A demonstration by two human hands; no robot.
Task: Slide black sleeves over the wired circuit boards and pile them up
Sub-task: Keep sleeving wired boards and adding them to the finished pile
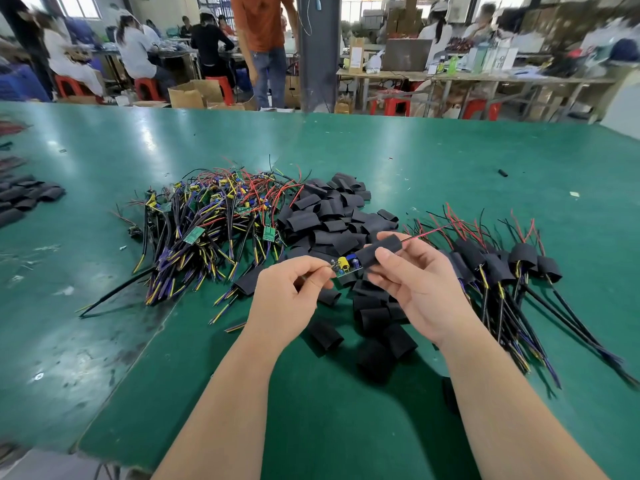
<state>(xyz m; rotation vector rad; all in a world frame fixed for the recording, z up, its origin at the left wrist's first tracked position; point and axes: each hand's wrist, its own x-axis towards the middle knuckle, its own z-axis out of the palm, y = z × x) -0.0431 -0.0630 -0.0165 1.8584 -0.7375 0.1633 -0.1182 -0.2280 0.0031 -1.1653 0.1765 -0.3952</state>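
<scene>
My left hand (291, 292) pinches the near end of a small circuit board (346, 266) carrying a yellow part and blue parts. My right hand (415, 282) grips a black sleeve (379, 251) that covers the board's far end, with thin red and black wires sticking out of it to the right. Behind the hands lies a heap of loose black sleeves (332, 216). A tangle of bare wired boards (207, 223) sits to the left of that heap. Sleeved boards (502, 268) are piled at the right.
The green table (433, 157) stretches far back. More black sleeves (24, 199) lie at its left edge, and a single small black piece (503, 173) lies far right. Beyond the table, several people sit at benches, and one stands in an orange shirt (263, 22).
</scene>
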